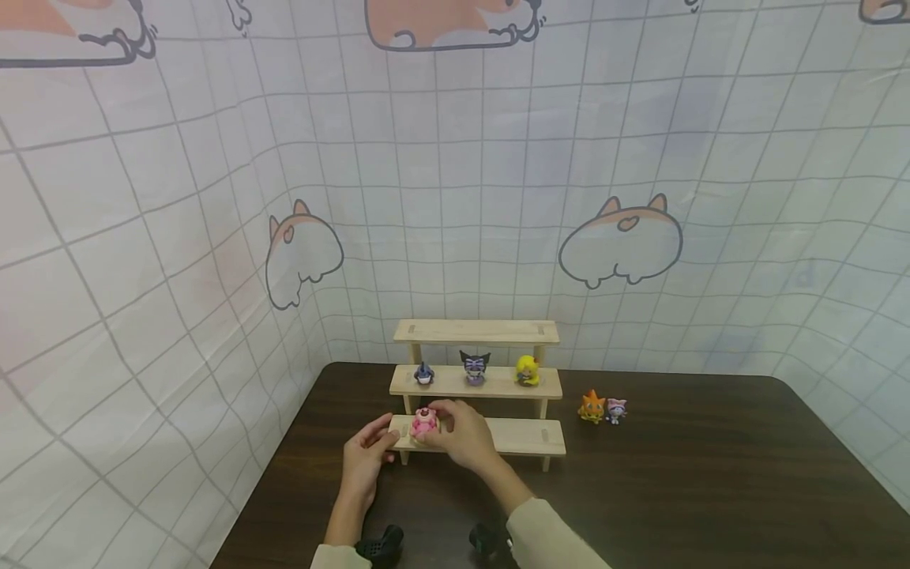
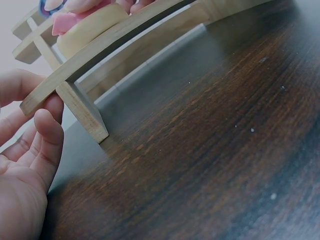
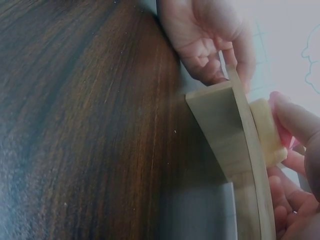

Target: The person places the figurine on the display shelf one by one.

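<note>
A pink bear-like figurine (image 1: 424, 424) stands on the left part of the lowest step of a wooden three-tier display stand (image 1: 526, 436). My right hand (image 1: 465, 436) pinches the figurine from its right side, thumb in front and fingers behind. In the right wrist view, the figurine's pale yellow base (image 3: 266, 132) sits right at the board's surface. My left hand (image 1: 364, 460) grips the left end of that same step. The left wrist view shows its fingers (image 2: 20, 85) around the board's end, close to a short wooden leg (image 2: 85, 112).
On the middle step stand a small dark blue figurine (image 1: 423, 374), a purple-and-black one (image 1: 475, 369) and a yellow one (image 1: 528, 371). An orange figurine (image 1: 592, 407) and a pink-and-white one (image 1: 616, 410) stand on the dark wooden table (image 1: 711, 474), right of the stand. Behind hangs a checked curtain (image 1: 455, 261).
</note>
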`<state>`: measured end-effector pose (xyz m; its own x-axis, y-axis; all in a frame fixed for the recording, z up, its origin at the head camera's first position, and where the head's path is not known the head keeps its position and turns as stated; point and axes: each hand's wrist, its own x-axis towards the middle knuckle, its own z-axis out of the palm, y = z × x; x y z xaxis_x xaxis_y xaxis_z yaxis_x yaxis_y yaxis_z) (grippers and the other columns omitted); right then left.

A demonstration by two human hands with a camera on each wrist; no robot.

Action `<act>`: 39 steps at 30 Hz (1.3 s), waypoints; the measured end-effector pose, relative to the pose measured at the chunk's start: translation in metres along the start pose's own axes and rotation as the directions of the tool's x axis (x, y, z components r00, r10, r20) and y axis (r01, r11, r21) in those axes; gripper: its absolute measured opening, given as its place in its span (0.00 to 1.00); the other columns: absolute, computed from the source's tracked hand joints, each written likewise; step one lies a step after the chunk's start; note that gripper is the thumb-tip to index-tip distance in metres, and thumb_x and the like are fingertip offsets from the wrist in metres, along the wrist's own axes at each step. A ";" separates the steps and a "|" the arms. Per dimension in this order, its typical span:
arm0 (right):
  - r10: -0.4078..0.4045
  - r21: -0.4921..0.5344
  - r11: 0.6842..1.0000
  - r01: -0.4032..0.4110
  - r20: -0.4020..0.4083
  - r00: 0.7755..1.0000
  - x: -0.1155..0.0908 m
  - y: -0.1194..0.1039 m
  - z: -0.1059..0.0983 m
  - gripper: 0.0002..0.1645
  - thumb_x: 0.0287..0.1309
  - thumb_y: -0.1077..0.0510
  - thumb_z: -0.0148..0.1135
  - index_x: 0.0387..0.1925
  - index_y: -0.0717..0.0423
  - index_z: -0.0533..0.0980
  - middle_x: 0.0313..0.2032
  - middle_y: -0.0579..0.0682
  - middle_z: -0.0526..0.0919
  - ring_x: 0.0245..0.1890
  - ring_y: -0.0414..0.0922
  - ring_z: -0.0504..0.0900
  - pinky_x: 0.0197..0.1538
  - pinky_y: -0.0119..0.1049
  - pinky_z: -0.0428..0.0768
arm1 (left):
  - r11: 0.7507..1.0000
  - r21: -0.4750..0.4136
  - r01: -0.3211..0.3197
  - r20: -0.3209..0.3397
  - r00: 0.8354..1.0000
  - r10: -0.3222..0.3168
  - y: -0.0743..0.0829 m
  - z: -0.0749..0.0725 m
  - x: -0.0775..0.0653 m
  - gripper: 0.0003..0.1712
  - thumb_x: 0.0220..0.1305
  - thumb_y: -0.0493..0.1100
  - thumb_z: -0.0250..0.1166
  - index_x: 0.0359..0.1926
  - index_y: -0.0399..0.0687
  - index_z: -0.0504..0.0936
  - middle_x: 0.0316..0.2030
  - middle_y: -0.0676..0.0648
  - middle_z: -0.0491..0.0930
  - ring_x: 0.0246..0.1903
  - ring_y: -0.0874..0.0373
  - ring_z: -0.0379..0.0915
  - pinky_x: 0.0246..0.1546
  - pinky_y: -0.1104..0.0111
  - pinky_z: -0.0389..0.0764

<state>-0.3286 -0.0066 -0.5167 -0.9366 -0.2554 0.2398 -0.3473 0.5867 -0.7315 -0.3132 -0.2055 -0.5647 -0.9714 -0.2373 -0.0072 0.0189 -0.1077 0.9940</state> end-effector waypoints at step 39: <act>-0.179 0.471 0.882 -0.022 0.378 0.908 -0.047 0.071 -0.105 0.25 0.72 0.56 0.60 0.64 0.66 0.73 0.52 0.65 0.84 0.52 0.47 0.85 0.57 0.38 0.83 | 1.000 0.028 0.011 -0.012 1.000 -0.011 -0.002 0.000 0.001 0.25 0.67 0.36 0.69 0.64 0.37 0.79 0.41 0.48 0.86 0.30 0.62 0.77 0.29 0.72 0.80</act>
<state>-0.3137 0.1277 -0.5132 -0.7712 -0.6274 0.1080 -0.2639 0.1606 -0.9511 -0.3147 -0.2053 -0.5661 -0.9687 -0.2474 -0.0190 0.0016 -0.0829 0.9966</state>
